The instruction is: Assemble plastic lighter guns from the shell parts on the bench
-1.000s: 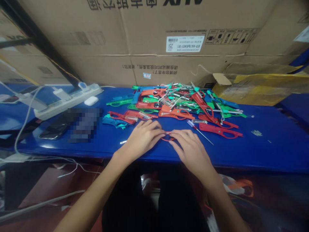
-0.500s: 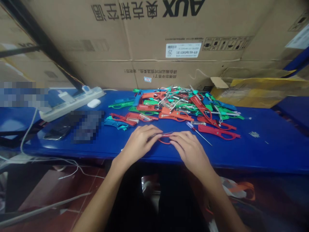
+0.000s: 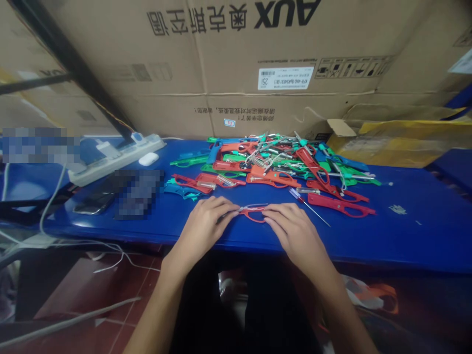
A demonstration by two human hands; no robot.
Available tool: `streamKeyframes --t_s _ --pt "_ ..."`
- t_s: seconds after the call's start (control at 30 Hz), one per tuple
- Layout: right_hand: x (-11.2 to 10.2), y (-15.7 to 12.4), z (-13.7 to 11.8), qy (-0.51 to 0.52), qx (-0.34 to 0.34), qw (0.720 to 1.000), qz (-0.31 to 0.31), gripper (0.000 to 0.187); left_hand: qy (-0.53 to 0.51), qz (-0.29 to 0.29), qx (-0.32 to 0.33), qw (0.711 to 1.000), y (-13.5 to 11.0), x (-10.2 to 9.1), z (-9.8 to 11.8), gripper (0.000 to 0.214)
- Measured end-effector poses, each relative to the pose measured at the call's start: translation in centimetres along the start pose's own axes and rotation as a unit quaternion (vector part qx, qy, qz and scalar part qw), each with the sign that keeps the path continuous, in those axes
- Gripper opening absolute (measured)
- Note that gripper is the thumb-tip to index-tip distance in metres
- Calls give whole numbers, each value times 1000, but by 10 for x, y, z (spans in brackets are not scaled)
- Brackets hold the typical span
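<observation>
My left hand [image 3: 207,223] is closed, pinching the left end of a red plastic lighter casing [image 3: 255,220] just above the table's front part. On the other end, the fingers of my right hand [image 3: 297,228] are closed too. Thin whitish wires [image 3: 254,205] run along the casing's top between the two hands; my fingers hide both its ends. Behind my right hand lies a screwdriver [image 3: 302,199] with a clear purplish handle. A separate red lighter casing [image 3: 341,205] rests flat to its right.
Beyond my hands a heap of lighter parts [image 3: 273,160] covers the table [image 3: 416,231]. Phones [image 3: 96,194] and a power strip [image 3: 121,160] occupy the left side. A large carton [image 3: 221,64] stands behind, with a yellow-taped box [image 3: 398,142] at right.
My left hand has shifted left along the casing, so more of the red casing and wires shows between my hands. The whole view has moved slightly.
</observation>
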State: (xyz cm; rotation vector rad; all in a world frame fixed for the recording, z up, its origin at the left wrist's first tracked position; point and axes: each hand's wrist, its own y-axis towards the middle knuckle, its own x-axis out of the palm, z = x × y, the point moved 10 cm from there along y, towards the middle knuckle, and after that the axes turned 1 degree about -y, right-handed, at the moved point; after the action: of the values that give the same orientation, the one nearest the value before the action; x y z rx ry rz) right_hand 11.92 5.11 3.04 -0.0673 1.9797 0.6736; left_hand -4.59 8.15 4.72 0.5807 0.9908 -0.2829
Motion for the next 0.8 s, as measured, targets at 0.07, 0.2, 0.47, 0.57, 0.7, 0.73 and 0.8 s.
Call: streamKeyframes --t_s 0.07,0.2,0.47,0.57,0.7,0.73,0.8 --pt "0 0 0 2 6 1000 -5 25 15 -11 19 1000 0 2 3 22" --pt "-1 1 -1 0 12 1000 0 23 34 -23 33 999 -1 3 6 25" --pt "-4 1 -2 0 2 1000 28 19 82 -59 36 994 7 11 12 23" --pt "-4 0 -2 -1 2 999 35 20 67 -50 27 996 7 14 12 23" --pt "-4 0 -1 -1 10 999 36 19 57 -36 7 998 6 15 8 21" --pt "-5 0 -1 2 15 999 39 19 49 -35 4 998 6 15 7 20" --pt "-7 0 0 11 28 998 47 19 28 -39 -5 999 8 14 5 18"
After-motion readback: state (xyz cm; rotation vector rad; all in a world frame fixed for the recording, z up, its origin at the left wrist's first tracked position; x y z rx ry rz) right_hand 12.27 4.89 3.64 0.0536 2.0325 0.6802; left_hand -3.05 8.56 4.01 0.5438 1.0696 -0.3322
